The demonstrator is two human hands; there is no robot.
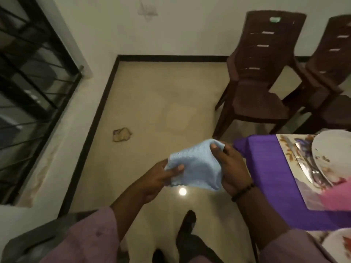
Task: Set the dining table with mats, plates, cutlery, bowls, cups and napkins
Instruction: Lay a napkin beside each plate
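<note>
Chairs point(260, 73) loom brown by the far wall, and the table point(266, 168) in its purple cloth sits off to your right, a mat point(296, 168) there carrying a plate point(330, 154) and cutlery point(307, 168). You hold the blue napkin point(193, 164) out over the floor (not the table yet), left hand point(157, 179) pinching its near edge, right hand point(229, 168) gripping the far corner. Your right hand is nearer the mat, so I'd judge the napkin travels rightward.

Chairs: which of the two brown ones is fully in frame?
The left brown chair, nearer the room corner. The right brown chair is cut off by the frame's right edge.
</note>
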